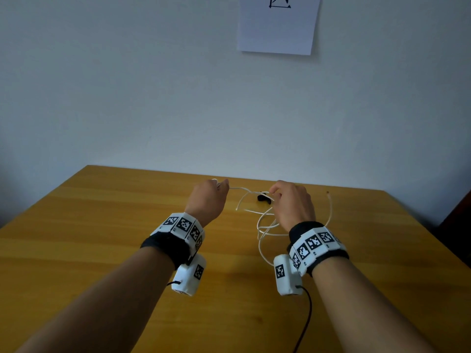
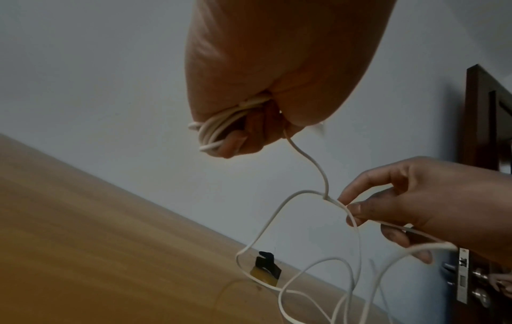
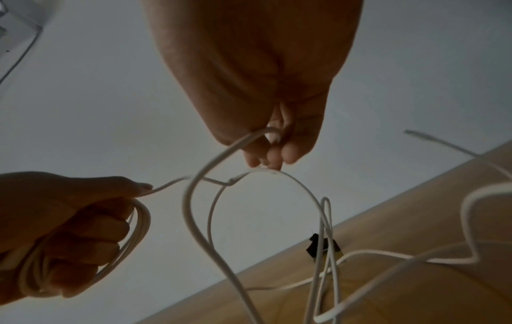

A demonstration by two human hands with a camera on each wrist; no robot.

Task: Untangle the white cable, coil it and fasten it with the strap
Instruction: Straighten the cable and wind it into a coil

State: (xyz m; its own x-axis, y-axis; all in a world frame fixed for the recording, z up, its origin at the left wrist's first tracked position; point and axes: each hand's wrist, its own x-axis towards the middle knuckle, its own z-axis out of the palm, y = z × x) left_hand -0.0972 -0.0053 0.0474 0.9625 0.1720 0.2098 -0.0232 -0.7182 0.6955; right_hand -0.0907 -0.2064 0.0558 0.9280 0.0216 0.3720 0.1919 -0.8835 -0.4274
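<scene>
Leftmost, the left hand (image 1: pixel 209 200): fist clenched round several finished turns of the white cable (image 1: pixel 265 225), held up above the table (image 1: pixel 102 225); in the left wrist view the turns loop out past the curled fingers (image 2: pixel 235 142).

Between the hands: one short strand of cable, lightly stretched, with a small kink or crossing just short of the right hand.

Beyond it, on the table: the black strap (image 1: pixel 263 197), lying loose and untouched.

Right hand (image 1: pixel 293 205): thumb and fingertips (image 3: pixel 274 157) pinching the strand at that crossing. Below it, the rest hangs in loose tangled loops down to the table; one free end (image 1: pixel 328 197) sticks up at far right.

Handling, as judged: light, thin, limp yet springy, so loops will snag and recoil. Best taken close to each crossing, the fist kept firm on the coil.
</scene>
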